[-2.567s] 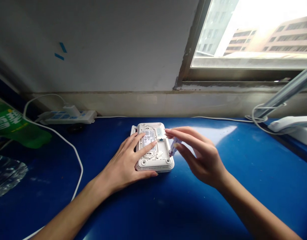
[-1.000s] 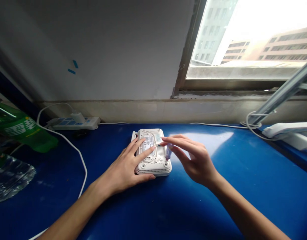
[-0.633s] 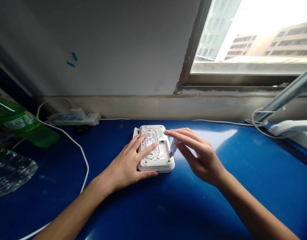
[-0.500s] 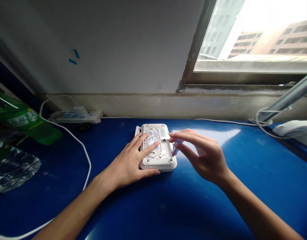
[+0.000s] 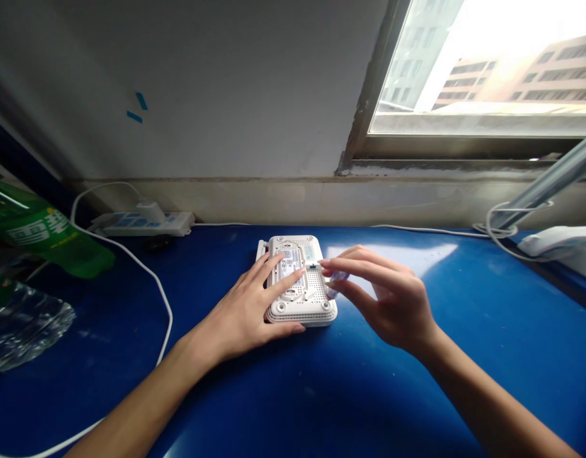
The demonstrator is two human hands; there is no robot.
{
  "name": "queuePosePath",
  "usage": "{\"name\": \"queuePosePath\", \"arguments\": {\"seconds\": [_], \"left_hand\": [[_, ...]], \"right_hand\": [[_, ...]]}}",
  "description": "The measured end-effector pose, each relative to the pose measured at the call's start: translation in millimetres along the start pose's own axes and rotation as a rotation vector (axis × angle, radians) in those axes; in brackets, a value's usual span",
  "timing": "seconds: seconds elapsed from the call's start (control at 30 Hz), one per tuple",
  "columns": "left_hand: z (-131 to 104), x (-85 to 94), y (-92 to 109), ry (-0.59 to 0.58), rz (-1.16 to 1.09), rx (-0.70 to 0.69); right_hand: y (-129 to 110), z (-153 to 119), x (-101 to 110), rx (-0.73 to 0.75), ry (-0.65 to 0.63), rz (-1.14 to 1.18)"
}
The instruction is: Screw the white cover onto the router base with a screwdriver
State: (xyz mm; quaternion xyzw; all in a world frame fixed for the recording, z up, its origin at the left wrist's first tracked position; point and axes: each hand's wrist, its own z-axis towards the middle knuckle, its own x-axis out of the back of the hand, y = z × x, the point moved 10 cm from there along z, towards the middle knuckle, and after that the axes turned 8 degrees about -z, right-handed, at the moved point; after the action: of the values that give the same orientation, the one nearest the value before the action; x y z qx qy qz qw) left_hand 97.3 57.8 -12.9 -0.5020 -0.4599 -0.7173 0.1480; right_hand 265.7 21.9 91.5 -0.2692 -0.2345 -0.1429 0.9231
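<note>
A white router (image 5: 314, 311) lies underside up on the blue table, showing vent holes, round feet and a printed label. My left hand (image 5: 248, 299) holds it from the left, fingers spread over the label and thumb along the near edge. At the router's right side is my right hand (image 5: 383, 283), with thumb and fingers pinched around a small translucent purplish piece (image 5: 339, 276). Its exact kind is hard to make out, as the fingers partly cover it. The right fingertips are close to a small dark slot (image 5: 313, 266) in the router.
On the left lie a green bottle (image 5: 49, 238) and a clear bottle (image 5: 26, 324). A power strip (image 5: 173, 224) with a white plug stands by the wall, and its white cable (image 5: 164, 299) curves down the table. At right are a metal pole (image 5: 536, 191) and a white object (image 5: 560, 242).
The right fingers have shifted slightly left, and the purplish piece has turned in the pinch. My left hand and the router stay in place.
</note>
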Motion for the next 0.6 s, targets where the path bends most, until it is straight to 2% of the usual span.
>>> {"name": "queuePosePath", "arguments": {"seconds": [0.13, 0.33, 0.53, 0.6], "left_hand": [[0, -0.9, -1, -0.012, 0.017, 0.013], [1, -0.6, -1, -0.007, 0.005, 0.011], [0, 0.2, -1, 0.010, -0.004, 0.003], [0, -0.1, -1, 0.006, -0.001, 0.006]], "right_hand": [[3, -2, 3, -0.019, 0.043, -0.079], [8, -4, -8, -0.030, -0.101, 0.012], [9, -3, 2, -0.047, 0.027, -0.061], [9, -2, 4, -0.040, 0.031, -0.088]]}}
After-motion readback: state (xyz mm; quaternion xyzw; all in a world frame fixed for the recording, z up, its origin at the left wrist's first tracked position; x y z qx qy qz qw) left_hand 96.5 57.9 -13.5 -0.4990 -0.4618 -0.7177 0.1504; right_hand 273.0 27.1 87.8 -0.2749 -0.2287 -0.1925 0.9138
